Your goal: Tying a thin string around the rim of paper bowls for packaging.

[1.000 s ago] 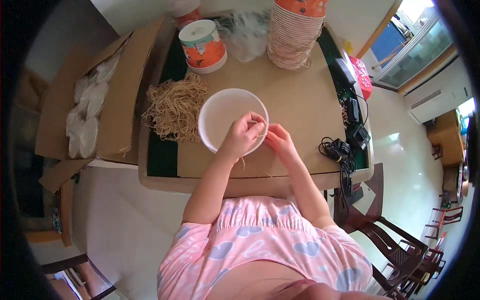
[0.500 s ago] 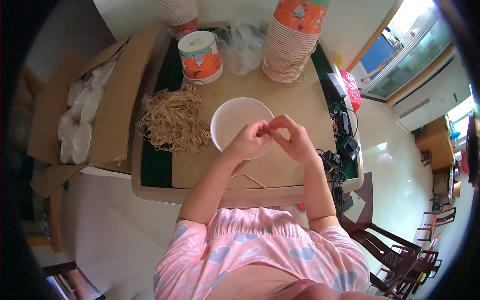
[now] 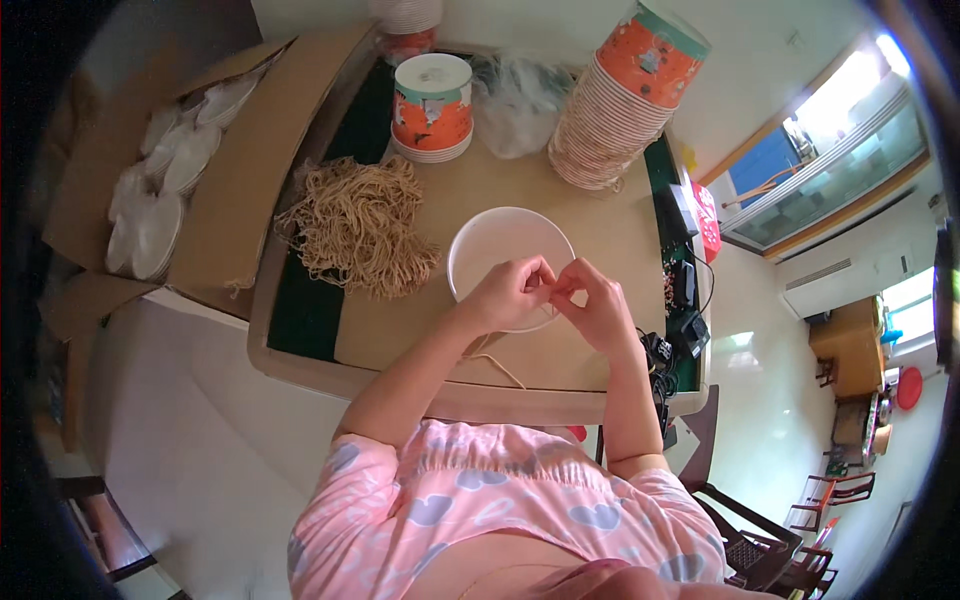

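A white paper bucket point(image 3: 475, 240) stands with its open mouth up on the table, right below my hands. My left hand point(image 3: 515, 290) and my right hand point(image 3: 595, 300) meet over its near right rim, fingertips pinched together. Whatever they pinch is too small and too covered to make out. A beige string point(image 3: 508, 372) trails from the bucket's near side, below my left wrist, onto the table. Left of the bucket lies a tangled heap of beige strings point(image 3: 365, 225).
Behind stand a short stack of upturned orange buckets point(image 3: 432, 115), a clear plastic bag point(image 3: 515, 105) and a tall bucket stack point(image 3: 625, 100). A cardboard box point(image 3: 225, 190) with white lids adjoins the table's left. Black adapters and cables point(image 3: 685, 330) line the right edge.
The view has turned and shifted, so the scene sits differently in the picture. My hands stay pinched together at the bucket's rim, with the wrists slightly changed in angle.
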### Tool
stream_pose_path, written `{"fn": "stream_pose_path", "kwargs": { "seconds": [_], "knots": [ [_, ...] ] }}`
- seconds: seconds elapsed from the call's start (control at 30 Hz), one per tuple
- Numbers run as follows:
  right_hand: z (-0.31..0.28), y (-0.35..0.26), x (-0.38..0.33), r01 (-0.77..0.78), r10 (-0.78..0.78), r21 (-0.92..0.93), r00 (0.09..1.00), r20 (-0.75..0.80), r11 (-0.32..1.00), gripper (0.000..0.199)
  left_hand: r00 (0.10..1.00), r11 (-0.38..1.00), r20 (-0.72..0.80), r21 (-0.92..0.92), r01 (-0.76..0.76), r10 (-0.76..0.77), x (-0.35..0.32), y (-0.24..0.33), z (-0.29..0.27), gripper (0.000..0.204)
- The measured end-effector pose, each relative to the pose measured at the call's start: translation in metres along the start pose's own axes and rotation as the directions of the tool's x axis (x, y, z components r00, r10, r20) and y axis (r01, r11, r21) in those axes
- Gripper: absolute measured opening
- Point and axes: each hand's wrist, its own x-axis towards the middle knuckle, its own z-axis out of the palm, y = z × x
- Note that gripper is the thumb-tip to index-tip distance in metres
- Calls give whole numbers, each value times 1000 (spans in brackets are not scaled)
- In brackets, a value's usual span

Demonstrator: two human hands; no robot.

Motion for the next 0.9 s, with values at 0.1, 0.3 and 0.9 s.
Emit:
{"fn": "stream_pose_path", "kwargs": {
  "seconds": [0.1, 0.3, 0.9],
  "knots": [
    [2, 2, -2, 2, 1, 65, 999, -51, 998, 16, 999, 994, -37, 114, 2, 2, -9, 25, -3, 12],
    [2, 7, -3, -37, 40, 129, 999, -20, 991, 15, 948, 835, -3, 474, -279, 318, -24, 19, -15, 13],
    [16, 30, -7, -32, 61, 241, 991, -115, 970, 9, 937, 552, 79, 790, -267, 339, -21, 30, 6, 11]
  ]
}}
